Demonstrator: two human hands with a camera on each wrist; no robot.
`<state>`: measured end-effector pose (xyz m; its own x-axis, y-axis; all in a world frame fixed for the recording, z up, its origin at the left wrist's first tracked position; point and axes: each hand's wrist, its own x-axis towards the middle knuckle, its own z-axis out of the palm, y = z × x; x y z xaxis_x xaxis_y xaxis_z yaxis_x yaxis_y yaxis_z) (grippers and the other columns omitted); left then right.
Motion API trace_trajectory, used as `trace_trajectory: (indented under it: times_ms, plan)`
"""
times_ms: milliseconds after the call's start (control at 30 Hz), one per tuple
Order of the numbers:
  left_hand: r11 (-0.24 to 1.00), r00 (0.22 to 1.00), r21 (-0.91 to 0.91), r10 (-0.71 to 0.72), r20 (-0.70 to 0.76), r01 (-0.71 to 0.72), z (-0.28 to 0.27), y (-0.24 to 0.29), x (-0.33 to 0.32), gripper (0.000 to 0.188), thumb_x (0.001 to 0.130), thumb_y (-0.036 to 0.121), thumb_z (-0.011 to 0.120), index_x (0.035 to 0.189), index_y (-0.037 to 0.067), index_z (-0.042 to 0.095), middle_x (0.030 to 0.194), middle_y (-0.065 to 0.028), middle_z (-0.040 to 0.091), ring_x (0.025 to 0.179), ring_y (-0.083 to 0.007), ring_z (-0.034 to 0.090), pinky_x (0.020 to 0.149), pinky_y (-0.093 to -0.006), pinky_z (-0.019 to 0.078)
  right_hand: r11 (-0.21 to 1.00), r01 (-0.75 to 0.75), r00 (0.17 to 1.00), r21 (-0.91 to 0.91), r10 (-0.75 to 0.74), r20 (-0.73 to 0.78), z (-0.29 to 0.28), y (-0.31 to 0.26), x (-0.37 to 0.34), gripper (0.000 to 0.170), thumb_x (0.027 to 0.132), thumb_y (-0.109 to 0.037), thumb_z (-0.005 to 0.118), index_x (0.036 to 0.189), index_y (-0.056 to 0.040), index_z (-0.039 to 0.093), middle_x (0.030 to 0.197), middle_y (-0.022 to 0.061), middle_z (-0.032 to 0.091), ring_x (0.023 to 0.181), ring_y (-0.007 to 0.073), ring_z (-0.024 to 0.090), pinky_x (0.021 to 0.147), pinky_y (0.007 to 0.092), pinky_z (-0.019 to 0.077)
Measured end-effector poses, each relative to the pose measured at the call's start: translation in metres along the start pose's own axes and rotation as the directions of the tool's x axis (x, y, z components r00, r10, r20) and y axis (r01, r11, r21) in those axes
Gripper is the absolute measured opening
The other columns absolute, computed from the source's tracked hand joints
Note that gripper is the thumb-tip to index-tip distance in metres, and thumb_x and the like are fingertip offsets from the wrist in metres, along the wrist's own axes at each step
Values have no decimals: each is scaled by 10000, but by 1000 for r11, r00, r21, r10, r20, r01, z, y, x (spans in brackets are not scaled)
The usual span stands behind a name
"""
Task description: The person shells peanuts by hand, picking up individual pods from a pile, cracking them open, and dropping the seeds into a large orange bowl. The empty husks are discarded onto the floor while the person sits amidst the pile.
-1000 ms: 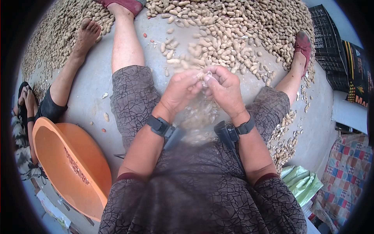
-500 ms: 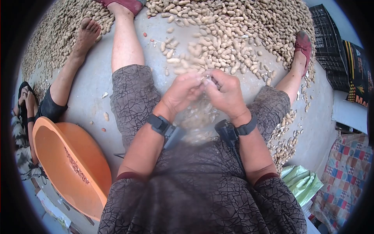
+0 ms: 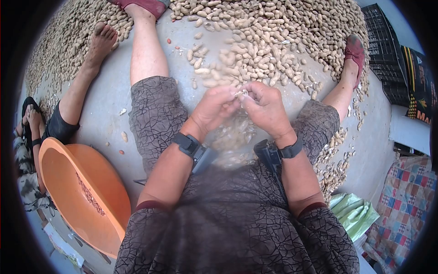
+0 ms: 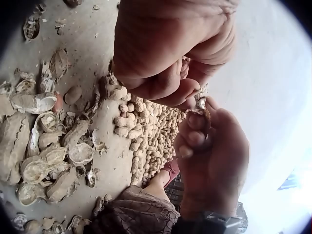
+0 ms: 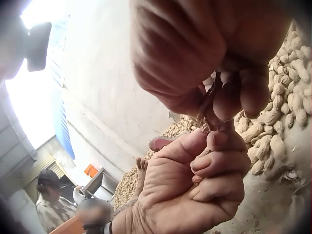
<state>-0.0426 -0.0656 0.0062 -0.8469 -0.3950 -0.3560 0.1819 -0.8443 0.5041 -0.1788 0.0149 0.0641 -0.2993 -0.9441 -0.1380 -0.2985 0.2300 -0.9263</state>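
In the head view the left hand point(image 3: 214, 108) and right hand point(image 3: 267, 109) meet fingertip to fingertip, pinching a small pale peanut shell point(image 3: 241, 92) between them. In the left wrist view the broken shell point(image 4: 201, 103) is between the fingertips of both hands. The right wrist view shows the left hand point(image 5: 195, 180) with a reddish kernel point(image 5: 197, 179) held in its curled fingers, and the right hand point(image 5: 195, 53) above, gripping the shell. Opened shells point(image 4: 63, 156) lie on the floor below the hands.
Whole peanuts point(image 3: 292, 32) spread across the floor ahead. An orange basin point(image 3: 107, 171) with reddish kernels stands at the left, near another person's leg point(image 3: 77, 86). Black crates point(image 3: 385, 59), a green sack point(image 3: 353, 214) and a patterned cloth point(image 3: 404, 201) are at the right.
Since a second ago, the right hand has turned slightly and its fingers have folded closer over the shell. The left hand has barely moved.
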Motion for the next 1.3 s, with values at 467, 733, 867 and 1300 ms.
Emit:
trace_trajectory:
  times_ms: [467,733,867,1300]
  plan:
    - [987,996,-159,3,92,12,-6,-2,1,97,849,39,541,897,-20,601,845,-45,592,709,-67,552,597,-160,443,999,-42,999,-7,42,14,0,-8,0,119,774,-37,550,841,52,592,705,117,659,643,130,635,574,253,493]
    - [996,990,-61,61,-125,-69,5,-4,0,136,842,37,534,926,-58,583,721,-75,594,506,-47,457,409,-145,320,992,16,997,-124,-25,-68,6,3,0,115,751,-61,582,816,33,594,653,105,623,567,142,583,532,272,466]
    - [989,971,56,148,-186,-139,2,-6,2,110,857,63,541,898,-27,588,730,-57,600,516,-45,463,420,-152,323,999,-44,993,-20,42,-107,8,12,1,128,740,-70,596,815,33,590,633,93,604,560,129,567,523,272,457]
    - [994,984,-14,110,-138,-113,2,-7,5,82,870,104,553,860,30,587,745,10,503,670,-71,500,562,-170,405,996,-22,994,82,31,-107,6,4,-1,124,748,-35,568,844,39,596,597,52,568,525,85,517,478,251,425]
